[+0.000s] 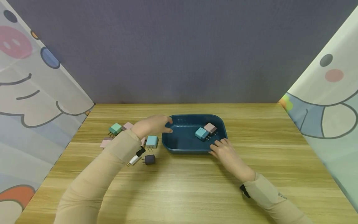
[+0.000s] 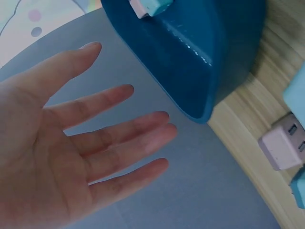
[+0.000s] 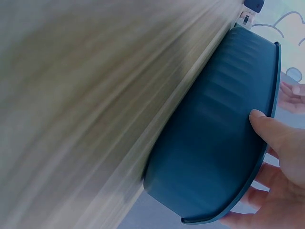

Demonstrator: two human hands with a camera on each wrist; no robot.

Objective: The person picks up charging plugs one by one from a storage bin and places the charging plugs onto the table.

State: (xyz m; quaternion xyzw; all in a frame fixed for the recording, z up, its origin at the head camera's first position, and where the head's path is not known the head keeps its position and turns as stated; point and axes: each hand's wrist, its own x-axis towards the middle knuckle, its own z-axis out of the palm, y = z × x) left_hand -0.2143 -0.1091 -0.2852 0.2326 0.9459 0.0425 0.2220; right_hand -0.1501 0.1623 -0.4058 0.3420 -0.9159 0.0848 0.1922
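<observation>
A dark blue plastic bin (image 1: 179, 151) stands on the table. My right hand (image 1: 227, 154) grips its near right corner, the thumb against the outer wall and the fingers over the rim; the right wrist view shows the thumb (image 3: 271, 131) on that wall. Inside the bin, a blue plug adapter (image 1: 201, 133) and a pink plug adapter (image 1: 209, 128) lie side by side. My left hand (image 1: 153, 125) is at the bin's left end with nothing in it. In the left wrist view its fingers (image 2: 124, 143) are spread and nearly straight, apart from the rim.
Left of the bin lie several plug adapters: a green one (image 1: 115, 128), a light blue one (image 1: 152, 141), a black one (image 1: 149, 159), a white one (image 1: 135, 160) and pink ones, partly behind the left arm. A grey panel (image 1: 184, 56) rises behind the wooden table (image 1: 190, 189).
</observation>
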